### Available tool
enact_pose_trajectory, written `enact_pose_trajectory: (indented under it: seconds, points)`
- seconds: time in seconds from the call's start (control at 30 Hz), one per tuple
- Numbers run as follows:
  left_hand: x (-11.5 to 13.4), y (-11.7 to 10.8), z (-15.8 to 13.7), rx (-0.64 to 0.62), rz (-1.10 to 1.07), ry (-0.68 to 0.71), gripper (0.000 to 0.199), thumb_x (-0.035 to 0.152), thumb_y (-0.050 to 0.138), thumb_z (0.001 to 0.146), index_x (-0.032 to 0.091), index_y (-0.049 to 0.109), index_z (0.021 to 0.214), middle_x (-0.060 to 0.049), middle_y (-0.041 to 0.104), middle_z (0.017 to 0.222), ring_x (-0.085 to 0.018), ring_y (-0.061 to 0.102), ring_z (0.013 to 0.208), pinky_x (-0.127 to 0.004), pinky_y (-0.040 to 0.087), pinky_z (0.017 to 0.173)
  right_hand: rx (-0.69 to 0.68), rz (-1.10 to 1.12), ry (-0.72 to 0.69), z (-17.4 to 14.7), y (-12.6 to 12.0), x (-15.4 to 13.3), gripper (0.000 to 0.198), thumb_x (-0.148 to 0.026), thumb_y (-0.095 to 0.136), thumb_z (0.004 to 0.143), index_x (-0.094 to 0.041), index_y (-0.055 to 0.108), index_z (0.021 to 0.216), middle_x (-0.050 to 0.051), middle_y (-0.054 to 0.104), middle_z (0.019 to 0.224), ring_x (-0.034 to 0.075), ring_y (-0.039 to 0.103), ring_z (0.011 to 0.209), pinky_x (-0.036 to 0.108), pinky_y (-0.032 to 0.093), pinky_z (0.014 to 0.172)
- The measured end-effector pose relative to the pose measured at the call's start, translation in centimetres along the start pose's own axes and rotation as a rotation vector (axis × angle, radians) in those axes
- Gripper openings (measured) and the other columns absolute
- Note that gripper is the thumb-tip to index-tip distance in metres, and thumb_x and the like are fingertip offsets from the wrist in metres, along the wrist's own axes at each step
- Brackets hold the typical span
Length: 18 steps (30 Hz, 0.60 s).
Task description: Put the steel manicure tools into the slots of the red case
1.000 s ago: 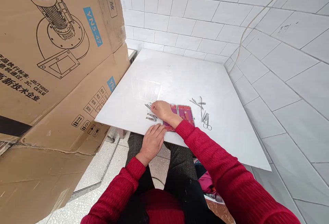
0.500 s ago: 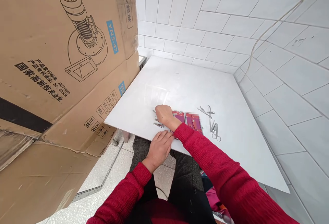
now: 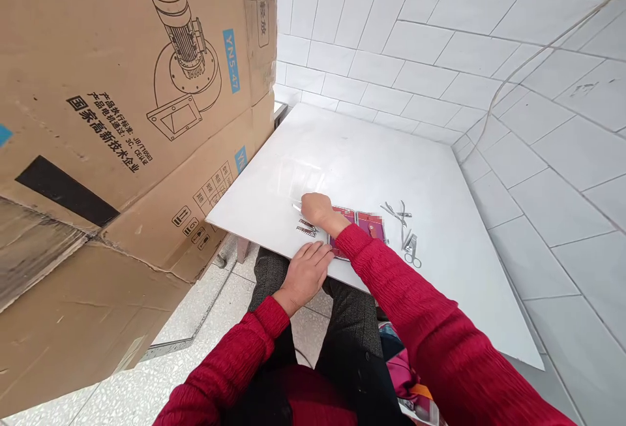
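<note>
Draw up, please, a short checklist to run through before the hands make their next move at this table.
1. Case open on the table: ok.
2. Case in full view: not ok, the right forearm crosses over it.
3. Left hand by the case's near-left corner, fingers extended: ok.
4. Right hand gripping something: cannot tell, its fingertips are hidden.
5. Scissors and nail clipper on the table, apart from both hands: ok.
</note>
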<state>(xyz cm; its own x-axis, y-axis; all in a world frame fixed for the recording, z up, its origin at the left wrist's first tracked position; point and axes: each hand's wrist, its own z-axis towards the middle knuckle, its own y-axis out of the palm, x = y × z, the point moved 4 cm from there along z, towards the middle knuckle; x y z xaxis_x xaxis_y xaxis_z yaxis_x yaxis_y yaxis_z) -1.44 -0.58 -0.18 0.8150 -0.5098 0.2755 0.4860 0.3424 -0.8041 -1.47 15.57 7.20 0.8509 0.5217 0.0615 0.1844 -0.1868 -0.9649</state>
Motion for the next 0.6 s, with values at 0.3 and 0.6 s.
enact_pose_trajectory:
  seconds: [0.3, 0.6]
  points:
    - [0.1, 0.0, -0.2, -0.024, 0.024, -0.007, 0.04, 0.018, 0.049, 0.097, 0.018, 0.056, 0.136, -0.008, 0.062, 0.14, -0.023, 0.051, 0.134, -0.043, 0.037, 0.116, 0.013, 0.007, -0.03, 0.1, -0.1, -0.3, 0.028, -0.01, 0.05, 0.092, -0.012, 0.073, 0.109, 0.018, 0.074, 0.111, 0.027, 0.07, 0.102, 0.029, 0.049, 0.078]
    - [-0.1, 0.1, -0.1, -0.02, 0.03, 0.003, 0.038, 0.017, 0.049, 0.097, 0.017, 0.057, 0.134, -0.008, 0.061, 0.141, -0.025, 0.052, 0.133, -0.043, 0.038, 0.115, 0.163, 0.903, 0.008, 0.5, 1.2, 3.6, 0.011, -0.012, 0.057, 0.084, -0.017, 0.063, 0.078, -0.001, 0.063, 0.057, 0.012, 0.054, 0.052, 0.022, 0.041, 0.055]
